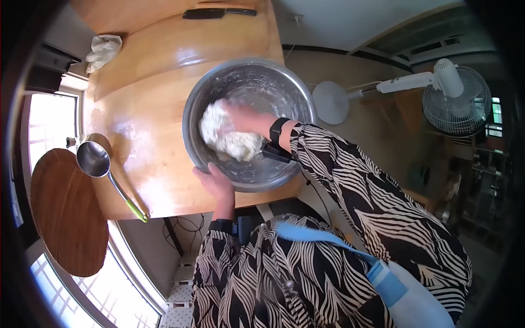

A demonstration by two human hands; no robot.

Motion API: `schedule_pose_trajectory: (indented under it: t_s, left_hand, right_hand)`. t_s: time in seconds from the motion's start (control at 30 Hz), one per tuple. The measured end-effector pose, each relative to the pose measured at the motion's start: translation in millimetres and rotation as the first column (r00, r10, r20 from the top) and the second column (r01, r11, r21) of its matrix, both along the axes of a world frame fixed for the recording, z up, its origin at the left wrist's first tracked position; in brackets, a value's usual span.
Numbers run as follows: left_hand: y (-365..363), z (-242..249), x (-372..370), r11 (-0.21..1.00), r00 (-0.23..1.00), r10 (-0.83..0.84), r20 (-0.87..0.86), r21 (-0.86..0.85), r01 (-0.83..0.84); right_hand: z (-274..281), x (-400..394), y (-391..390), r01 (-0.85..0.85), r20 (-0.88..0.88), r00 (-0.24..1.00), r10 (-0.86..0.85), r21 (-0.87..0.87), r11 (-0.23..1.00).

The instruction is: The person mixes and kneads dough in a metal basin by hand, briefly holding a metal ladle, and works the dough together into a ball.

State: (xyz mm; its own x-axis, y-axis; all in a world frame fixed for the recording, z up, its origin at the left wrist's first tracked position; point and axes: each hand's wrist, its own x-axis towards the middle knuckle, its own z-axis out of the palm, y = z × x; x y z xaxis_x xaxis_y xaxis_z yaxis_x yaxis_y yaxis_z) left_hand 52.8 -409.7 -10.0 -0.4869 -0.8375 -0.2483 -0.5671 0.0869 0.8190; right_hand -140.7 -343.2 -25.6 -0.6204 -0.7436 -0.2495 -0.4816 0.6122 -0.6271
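Note:
A wide metal bowl [199, 87] sits at the table's right edge, its inner wall smeared with flour. Inside lies a white, shaggy lump of dough [235, 145]. My right hand [243, 116], blurred by motion, grips the dough from above, its fingertips partly sunk in it. Fingers and thumb of my left hand [216, 183] hold the bowl's near rim at the lower left. Each wrist wears a black band. A black object [276, 153] shows beside my right wrist; I cannot make out what it is.
On the wooden table [142, 126], a ladle with a green handle [104, 169] lies at the left beside a round wooden board [68, 213]. A black knife [219, 12] rests at the far edge, a white cloth bag [104, 52] at the far left. A fan [456, 101] stands right.

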Motion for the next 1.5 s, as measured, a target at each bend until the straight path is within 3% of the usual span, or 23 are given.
schedule_pose_trajectory:
  t_s: [0.1,0.2,0.3,0.4,0.43,0.5,0.57,0.6,0.67,0.73,0.8,0.83,0.9,1.0,1.03,1.07,1.1,1.17,1.27,1.37,1.4,1.47,1.5]
  left_hand:
    - [3.9,-6.3,4.2,0.997,0.998,0.060,0.029,-0.059,-0.058]
    - [4.5,-4.0,7.6,0.998,0.997,0.055,-0.055,0.042,-0.053]
    - [5.8,-7.4,6.2,0.994,0.995,0.101,-0.024,0.048,-0.100]
    - [7.7,-14.6,4.6,0.994,0.988,0.108,-0.112,0.029,-0.105]
    - [8.0,-13.8,3.8,0.994,0.986,0.105,-0.132,0.051,-0.099]
    - [5.6,-3.5,0.1,0.992,0.978,0.101,-0.185,0.091,-0.086]
    - [3.0,-6.5,1.4,0.995,0.988,0.074,-0.137,0.078,-0.064]
    - [1.4,-7.8,1.7,0.996,0.992,0.059,-0.112,0.071,-0.051]
    - [-2.6,-2.1,0.2,0.996,0.996,0.022,-0.081,0.091,-0.014]
    - [-5.9,8.1,-3.1,0.994,0.999,-0.016,-0.045,0.104,0.021]
    - [-10.2,18.3,-3.8,0.993,0.998,-0.055,0.003,0.109,0.054]
    - [-12.1,16.5,-0.9,0.992,0.994,-0.099,0.044,-0.079,0.102]
    - [-11.8,14.0,5.1,0.878,0.976,-0.170,0.139,-0.428,0.214]
    - [-4.1,47.6,10.7,0.702,0.879,-0.475,0.039,-0.585,0.406]
    - [2.7,47.0,6.9,0.723,0.791,-0.601,-0.113,-0.499,0.478]
    - [22.6,51.3,3.4,0.877,0.869,-0.472,-0.147,0.025,0.481]
    - [40.3,13.7,4.0,0.887,0.925,-0.338,-0.174,0.269,0.374]
    - [48.5,-51.3,-10.1,0.814,0.942,-0.219,-0.254,0.484,0.320]
    - [30.4,-35.8,-44.6,0.691,0.902,-0.187,-0.390,0.600,0.403]
    - [2.7,-62.1,-42.2,0.765,0.851,-0.406,-0.333,0.386,0.516]
    - [-9.8,0.4,-41.9,0.816,0.821,-0.541,-0.182,0.123,0.565]
    - [-33.0,15.9,-36.1,0.811,0.796,-0.556,-0.238,-0.367,0.456]
    - [-41.3,25.0,-30.9,0.815,0.876,-0.463,-0.137,-0.455,0.359]
  right_hand:
    - [29.5,3.7,1.6,-0.394,-0.117,0.913,0.390,-0.009,0.919]
    - [4.9,-13.1,-0.8,-0.566,-0.078,0.824,0.561,-0.066,0.822]
    - [1.3,-33.0,10.4,-0.252,-0.123,0.961,0.249,-0.012,0.968]
    - [-30.9,-36.7,32.4,0.177,0.005,0.984,-0.177,-0.058,0.983]
    - [-33.9,-32.4,46.8,0.340,-0.021,0.939,-0.343,-0.070,0.938]
    - [-43.8,-20.3,81.1,0.432,-0.076,0.895,-0.440,-0.103,0.896]
    - [-21.3,14.7,99.7,0.764,0.423,0.593,-0.685,-0.027,0.644]
    - [-16.3,31.0,106.2,0.783,0.468,0.515,-0.718,0.084,0.616]
    - [-7.5,34.6,119.7,0.662,0.472,0.537,-0.699,0.277,0.696]
    - [10.1,27.3,129.3,0.346,0.451,0.714,-0.535,0.438,0.830]
    - [41.0,16.0,125.3,0.071,0.129,0.975,-0.183,0.598,0.798]
    - [56.6,8.8,120.2,-0.027,-0.010,0.999,0.046,0.690,0.724]
    - [75.3,-7.0,109.1,0.081,-0.186,0.983,0.002,0.441,0.894]
    - [47.0,-29.9,94.1,0.025,-0.382,0.924,0.024,0.125,0.992]
    - [32.7,-28.4,89.5,-0.035,-0.437,0.898,0.047,0.035,0.999]
    - [20.5,-23.7,88.6,0.027,-0.351,0.936,-0.010,0.045,0.999]
    - [12.4,-17.2,87.8,0.089,-0.265,0.962,-0.069,0.062,0.994]
    - [10.6,-3.8,86.1,0.208,-0.174,0.967,-0.185,0.122,0.971]
    - [16.0,20.7,97.9,0.343,-0.081,0.939,-0.334,0.278,0.897]
    - [5.8,28.4,127.1,0.423,0.129,0.871,-0.474,0.294,0.857]
    - [15.8,22.1,125.7,0.398,0.231,0.829,-0.510,0.397,0.827]
    - [30.4,14.6,122.3,0.385,0.137,0.882,-0.451,0.342,0.857]
    - [31.7,11.8,122.1,0.376,0.090,0.902,-0.422,0.316,0.871]
